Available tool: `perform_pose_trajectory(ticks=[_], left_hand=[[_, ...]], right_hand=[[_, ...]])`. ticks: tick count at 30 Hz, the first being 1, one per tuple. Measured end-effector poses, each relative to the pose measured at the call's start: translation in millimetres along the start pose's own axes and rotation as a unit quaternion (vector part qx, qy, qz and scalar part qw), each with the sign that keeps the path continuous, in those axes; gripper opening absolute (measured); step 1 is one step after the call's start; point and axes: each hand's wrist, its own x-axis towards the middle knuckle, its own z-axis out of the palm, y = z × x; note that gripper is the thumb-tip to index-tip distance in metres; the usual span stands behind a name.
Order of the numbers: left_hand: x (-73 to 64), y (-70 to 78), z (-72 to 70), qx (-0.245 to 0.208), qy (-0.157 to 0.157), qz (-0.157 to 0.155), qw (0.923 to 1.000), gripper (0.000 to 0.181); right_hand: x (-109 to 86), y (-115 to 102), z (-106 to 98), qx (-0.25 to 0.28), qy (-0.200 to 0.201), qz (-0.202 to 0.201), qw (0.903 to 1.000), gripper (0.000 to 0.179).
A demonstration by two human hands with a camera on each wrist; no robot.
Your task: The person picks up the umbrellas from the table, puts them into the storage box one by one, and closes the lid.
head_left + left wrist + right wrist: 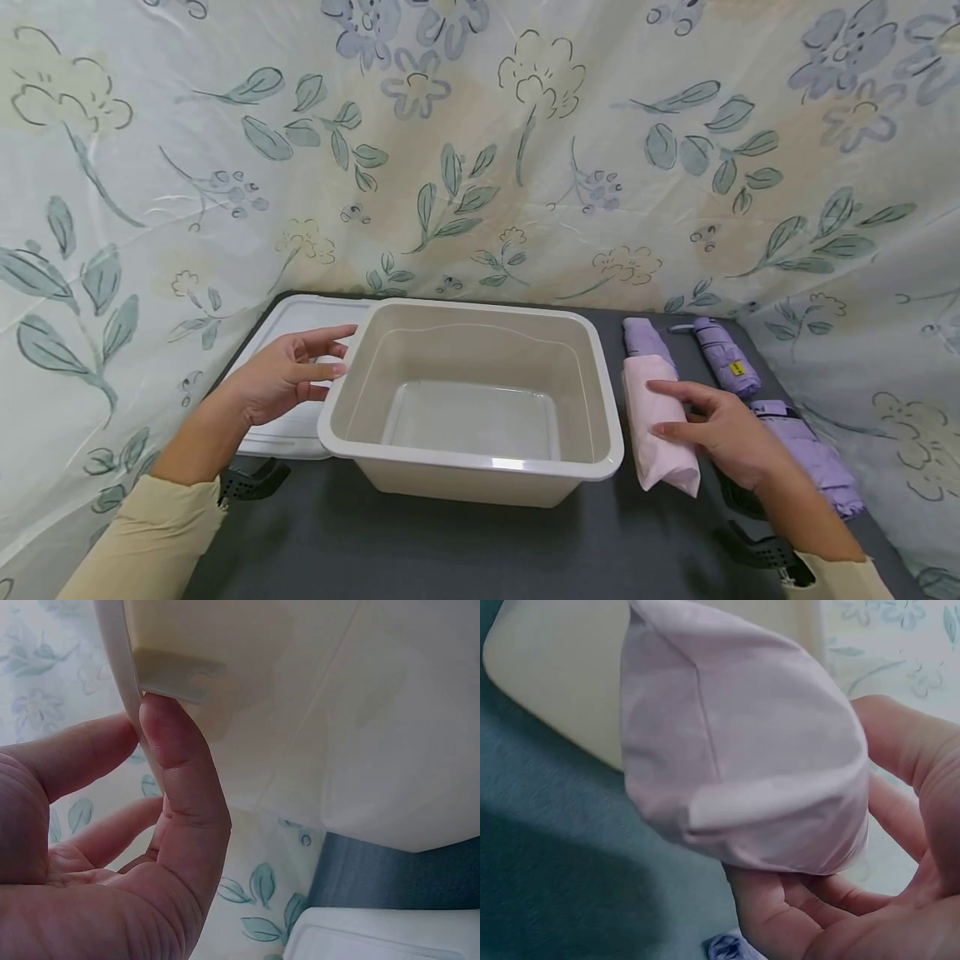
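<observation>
A beige plastic basin [471, 492] stands in the middle of the dark tabletop. My left hand [288, 379] is at its left side, pinching the rim between thumb and finger in the left wrist view. To the right of the basin, my right hand [723, 433] grips a pale pink cloth pouch [656, 408] with its thumb and fingers around it. A purple folded umbrella [649, 337] shows beyond the pouch's far end; whether it is inside or beneath cannot be told. The pouch's loose end [742, 750] fills the right wrist view.
A white plastic lid [288, 437] lies to the left, partly behind the basin. On the far right are another purple folded umbrella [726, 354] with a yellow tag and a purple cloth bundle [817, 467]. A flowered curtain [465, 167] surrounds the tabletop [450, 550].
</observation>
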Motion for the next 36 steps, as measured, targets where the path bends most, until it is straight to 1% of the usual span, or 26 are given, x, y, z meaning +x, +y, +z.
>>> perform_pose_trajectory(ticks=[9,16,19,26,31,36], left_hand=[[-0.1,0.0,0.2,0.005,0.005,-0.002,1.0,0.067],[0.8,0.9,1.4,0.005,0.01,-0.004,0.9999,0.066],[0.7,0.9,1.6,0.007,0.013,-0.005,0.9999,0.066],[-0.6,1.2,2.5,0.023,0.018,-0.007,0.9995,0.069],[-0.9,1.3,2.7,0.019,0.017,-0.008,0.9996,0.068],[-0.2,1.4,2.3,0.007,0.013,-0.006,0.9999,0.067]], right_hand=[[-4.6,-29.5,-8.4,0.017,-0.009,-0.01,0.9998,0.063],[-1.2,-54.8,-11.5,0.01,-0.02,-0.026,0.9994,0.064],[1.0,-65.0,-9.0,0.011,-0.021,-0.03,0.9993,0.065],[5.5,-86.8,2.5,-0.015,-0.029,-0.038,0.9987,0.064],[11.1,-100.5,9.5,-0.007,-0.044,-0.04,0.9982,0.062],[13.6,-111.7,12.8,-0.009,-0.044,-0.031,0.9985,0.064]])
